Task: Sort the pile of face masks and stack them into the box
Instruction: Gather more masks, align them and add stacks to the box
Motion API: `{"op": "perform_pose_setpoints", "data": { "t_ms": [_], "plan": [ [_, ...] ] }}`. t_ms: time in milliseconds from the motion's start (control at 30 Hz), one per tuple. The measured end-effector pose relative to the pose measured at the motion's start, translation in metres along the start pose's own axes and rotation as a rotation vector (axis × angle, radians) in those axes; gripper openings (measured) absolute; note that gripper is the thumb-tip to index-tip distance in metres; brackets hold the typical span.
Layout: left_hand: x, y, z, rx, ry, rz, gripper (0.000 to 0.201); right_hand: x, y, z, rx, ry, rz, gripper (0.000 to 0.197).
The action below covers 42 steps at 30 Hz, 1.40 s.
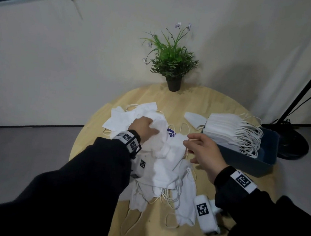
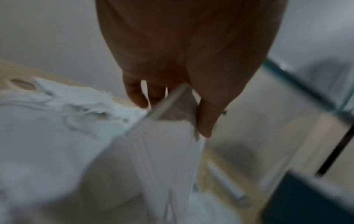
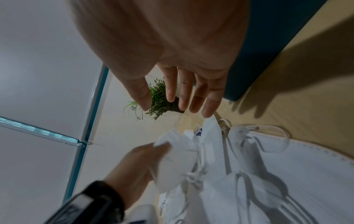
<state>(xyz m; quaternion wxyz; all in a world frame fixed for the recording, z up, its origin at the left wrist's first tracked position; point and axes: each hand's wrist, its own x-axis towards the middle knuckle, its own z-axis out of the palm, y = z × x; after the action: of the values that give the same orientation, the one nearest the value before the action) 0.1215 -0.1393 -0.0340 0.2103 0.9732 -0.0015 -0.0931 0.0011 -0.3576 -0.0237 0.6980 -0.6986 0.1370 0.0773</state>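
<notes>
From the head view, the left hand (image 1: 143, 129) curls its fingers into a white face mask (image 1: 156, 129) at the top of the loose pile of masks (image 1: 163, 166), gripping the fabric. The right hand (image 1: 204, 151) hangs above the pile's right edge with fingers spread and relaxed, holding nothing. One dark blue box (image 1: 249, 162) sits at the right rim of the round wooden table (image 1: 160, 231), with a tidy stack of masks (image 1: 226, 132) leaning in it, ear loops trailing to the right. One folded mask (image 1: 194, 119) lies alone just left of the box. One potted plant (image 1: 172, 65) in a dark pot stands at the far edge. The loose masks are too tangled to count.

The left wrist view is blurred: the left hand's fingertips (image 2: 205, 121) pinch a fold of soft, finely ribbed white mask (image 2: 162, 151), with crumpled white fabric heaped to the left.

In the right wrist view the right hand's fingers (image 3: 210, 97) are straight and slightly fanned, the lowest fingertip just touching the pointed corner of a white mask (image 3: 210, 131). Below, the left hand (image 3: 134, 168) clutches a rounded mask (image 3: 178, 156). Thin elastic loops (image 3: 268, 136) lie looped over a stitched-edge mask on the table.
</notes>
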Motion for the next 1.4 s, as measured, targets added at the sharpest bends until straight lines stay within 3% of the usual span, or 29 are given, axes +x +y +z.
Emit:
{"op": "perform_pose_setpoints", "data": {
  "t_ms": [67, 133, 200, 233, 267, 333, 400, 467, 533, 633, 700, 833, 900, 1000, 1067, 1167, 1267, 1400],
  "plan": [
    [-0.012, 0.017, -0.014, -0.401, -0.101, 0.094, 0.023, 0.0, -0.002, -0.001, 0.06, -0.002, -0.039, 0.056],
    [-0.031, 0.035, -0.026, -0.769, -0.303, 0.182, 0.022, -0.001, -0.006, 0.0, 0.131, -0.004, -0.088, 0.071],
    [-0.036, 0.046, -0.028, -0.955, -0.399, 0.211, 0.025, -0.002, -0.009, 0.001, 0.178, 0.029, -0.147, 0.049],
    [-0.035, 0.05, -0.026, -0.967, -0.356, 0.184, 0.029, -0.005, -0.013, 0.0, 0.182, 0.076, -0.165, 0.032],
    [-0.029, 0.049, -0.022, -0.897, -0.259, 0.141, 0.031, -0.006, -0.014, -0.002, 0.187, 0.132, -0.163, 0.021],
    [-0.01, 0.034, -0.008, -0.475, -0.041, 0.065, 0.036, -0.005, -0.014, -0.008, 0.243, 0.194, -0.13, 0.015],
    [-0.001, 0.008, 0.011, 0.002, -0.046, -0.045, 0.066, -0.004, -0.015, -0.013, 0.31, 0.212, -0.098, 0.014],
    [0.002, -0.013, 0.03, 0.185, -0.114, -0.109, 0.09, -0.001, -0.012, -0.016, 0.314, 0.207, -0.091, 0.016],
    [0.003, -0.024, 0.034, 0.168, -0.085, -0.073, 0.078, 0.0, -0.012, -0.016, 0.299, 0.185, -0.074, 0.024],
    [0.008, -0.029, 0.019, 0.185, -0.081, -0.042, 0.038, 0.0, -0.012, -0.018, 0.256, 0.163, -0.044, 0.026],
    [0.003, -0.027, -0.002, 0.157, -0.027, -0.037, 0.029, -0.001, -0.011, -0.018, 0.241, 0.149, -0.034, 0.024],
    [-0.027, -0.005, -0.056, -0.04, 0.239, 0.029, 0.035, -0.002, -0.01, -0.019, 0.23, 0.11, -0.021, 0.024],
    [-0.049, 0.013, -0.076, -0.25, 0.301, 0.068, 0.032, -0.001, -0.009, -0.019, 0.261, 0.082, 0.002, 0.026],
    [-0.079, 0.041, -0.09, -0.738, 0.19, 0.111, 0.021, -0.002, -0.01, -0.017, 0.353, 0.081, 0.042, 0.028],
    [-0.09, 0.053, -0.088, -0.932, 0.077, 0.128, 0.021, -0.003, -0.011, -0.016, 0.414, 0.076, 0.058, 0.027],
    [-0.093, 0.062, -0.07, -1.014, -0.046, 0.136, 0.022, -0.002, -0.014, -0.015, 0.534, 0.067, 0.08, 0.026],
    [-0.091, 0.064, -0.04, -0.903, -0.054, 0.123, 0.019, -0.003, -0.015, -0.015, 0.599, 0.071, 0.109, 0.017],
    [-0.088, 0.068, -0.034, -1.052, 0.267, 0.192, 0.01, -0.004, -0.013, -0.02, 0.582, 0.035, 0.128, 0.024]
  ]
}}
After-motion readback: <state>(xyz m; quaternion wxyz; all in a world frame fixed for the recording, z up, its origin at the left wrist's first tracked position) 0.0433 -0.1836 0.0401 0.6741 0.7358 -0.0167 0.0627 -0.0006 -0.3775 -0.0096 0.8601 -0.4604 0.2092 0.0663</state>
